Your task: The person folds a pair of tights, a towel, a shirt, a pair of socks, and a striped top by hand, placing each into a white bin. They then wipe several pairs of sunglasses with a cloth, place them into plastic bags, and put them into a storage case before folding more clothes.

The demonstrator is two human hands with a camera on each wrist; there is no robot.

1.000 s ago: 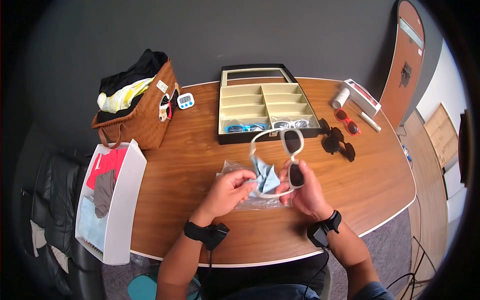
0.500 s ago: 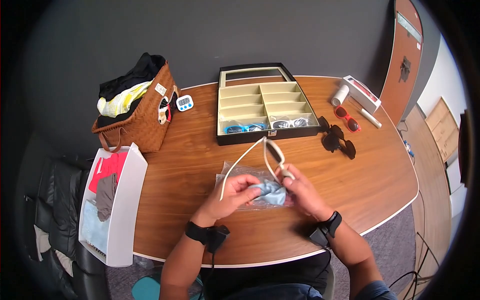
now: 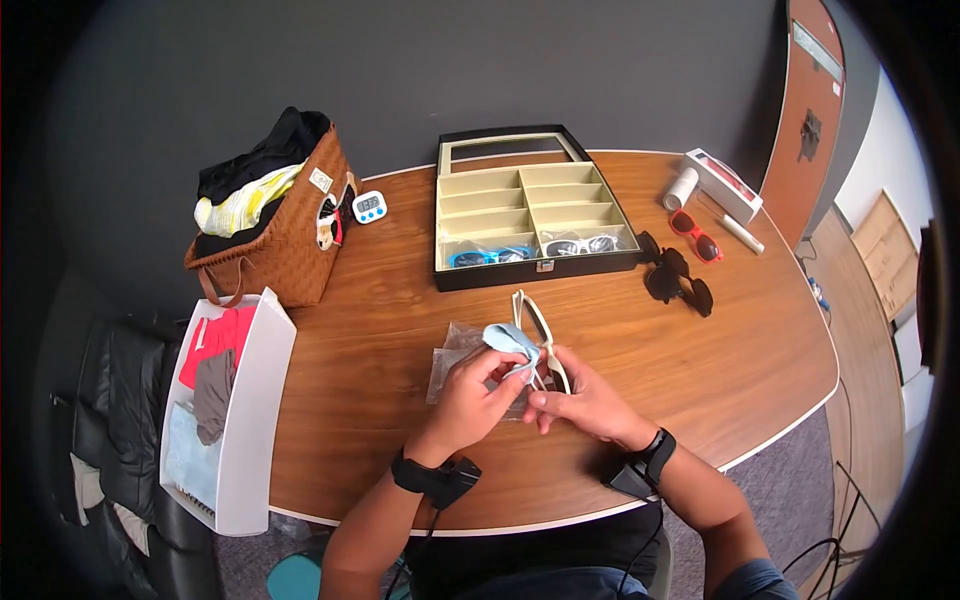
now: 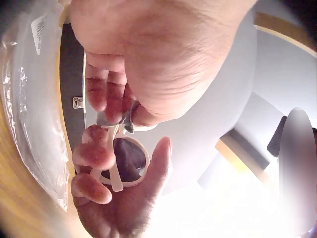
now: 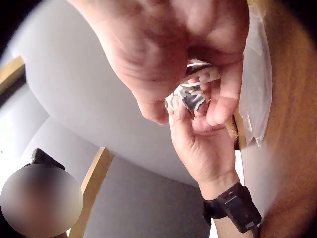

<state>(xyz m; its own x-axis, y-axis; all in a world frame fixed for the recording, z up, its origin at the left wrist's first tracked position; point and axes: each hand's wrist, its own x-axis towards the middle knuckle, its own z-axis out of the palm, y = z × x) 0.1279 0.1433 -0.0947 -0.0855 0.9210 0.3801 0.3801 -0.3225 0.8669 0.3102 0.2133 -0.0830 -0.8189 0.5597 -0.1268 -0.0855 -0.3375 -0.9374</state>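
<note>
White-framed sunglasses (image 3: 538,318) with dark lenses are held up over the table, tipped nearly edge-on in the head view. My right hand (image 3: 592,406) grips them by the near end, thumb and fingers about the frame. A light blue cloth (image 3: 508,338) is bunched in my left hand (image 3: 474,396), whose thumb and fingertips pinch it against the frame. In the left wrist view, a round dark lens (image 4: 130,159) shows between the right hand's thumb and fingers. A clear plastic bag (image 3: 445,375) lies on the table below the hands.
An open display case (image 3: 484,187) holds blue sunglasses (image 3: 492,257) and white ones (image 3: 580,246) in its front compartments. Red sunglasses (image 3: 694,236) and black ones (image 3: 668,280) lie to the right. Leftward are a timer (image 3: 369,207), a woven basket (image 3: 300,240) and a white box (image 3: 255,400) of folded cloths.
The sunglasses have turned from lenses facing me to nearly edge-on and come lower. The blue cloth has moved up along the frame, with both hands now close together.
</note>
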